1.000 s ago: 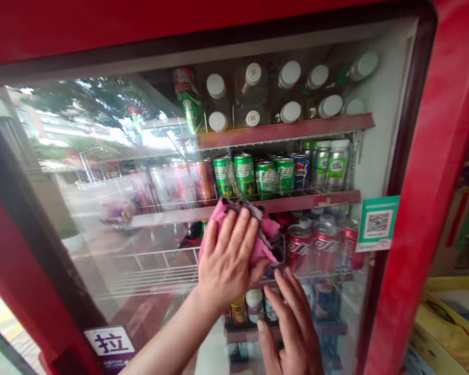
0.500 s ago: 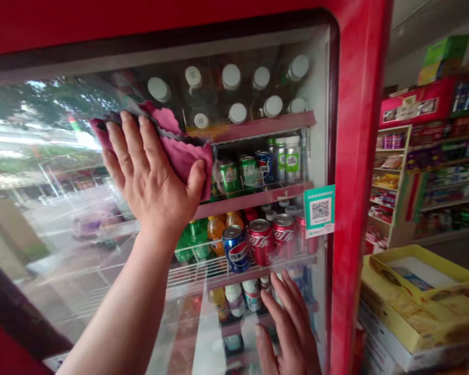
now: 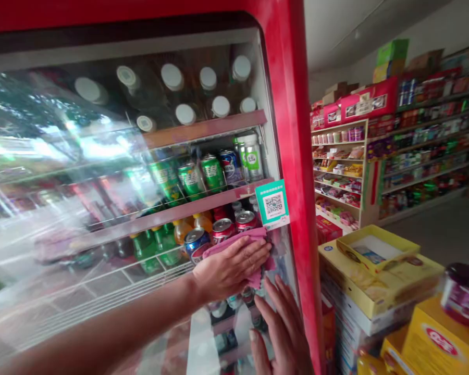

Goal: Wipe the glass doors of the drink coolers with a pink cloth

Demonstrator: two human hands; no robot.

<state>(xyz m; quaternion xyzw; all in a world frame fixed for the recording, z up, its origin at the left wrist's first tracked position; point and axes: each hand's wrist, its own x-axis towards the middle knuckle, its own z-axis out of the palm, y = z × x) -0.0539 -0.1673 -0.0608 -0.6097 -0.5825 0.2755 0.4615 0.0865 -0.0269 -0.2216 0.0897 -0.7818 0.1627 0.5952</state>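
Note:
My left hand (image 3: pixel 234 263) lies flat over a pink cloth (image 3: pixel 257 235), holding it against the glass door (image 3: pixel 101 312) of a red drinks fridge. Its fingers point right, just below a green QR-code sticker (image 3: pixel 273 204). Lower down, my right hand (image 3: pixel 283 328) is raised in front of the door with fingers apart and nothing in them; whether it touches the glass I cannot tell. Behind the pane, near the cloth, stand a blue can (image 3: pixel 196 242) and red cans (image 3: pixel 223 228). Green cans (image 3: pixel 213 173) fill part of the shelf above.
The red door frame (image 3: pixel 293 156) runs down the right side. Beyond it are stacked yellow cartons (image 3: pixel 379 281), a jar with a dark lid (image 3: pixel 463 294) and stocked shop shelves (image 3: pixel 338 172). Street reflections blur the left of the glass.
My left hand with the cloth went up left across the glass, then down right to below the sticker. The view has turned right, showing more of the shop. My right hand stays low, fingers spread.

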